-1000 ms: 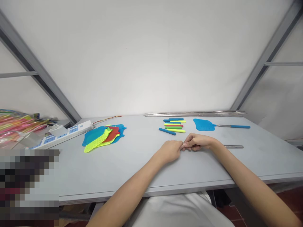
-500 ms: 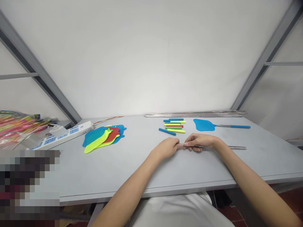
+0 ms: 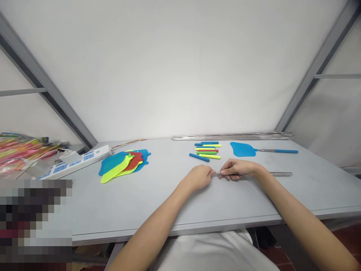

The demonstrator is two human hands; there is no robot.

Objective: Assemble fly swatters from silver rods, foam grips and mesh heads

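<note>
A thin metal rod (image 3: 282, 174) lies level between my hands, low over the grey table. My left hand (image 3: 199, 176) is closed on its left end. Just to the right, my right hand (image 3: 234, 168) pinches the rod between thumb and fingers, a short stretch of metal showing between the hands. The rod's other end sticks out beyond my right wrist. Behind my hands lie several coloured handle grips (image 3: 208, 151) in blue, yellow, green and red. A blue fly swatter (image 3: 244, 149) with a metal shaft and blue handle lies behind my right hand.
Several metal rods (image 3: 231, 137) lie along the wall. At the left are fly swatter heads (image 3: 115, 162) in blue, yellow and red, beside a white power strip (image 3: 81, 160). Bagged colourful items (image 3: 25, 152) fill the far left. The table (image 3: 225, 210) has a front edge before me.
The rod's right end has risen slightly, and a bit more metal shows between my hands. Both hands keep their hold almost in place.
</note>
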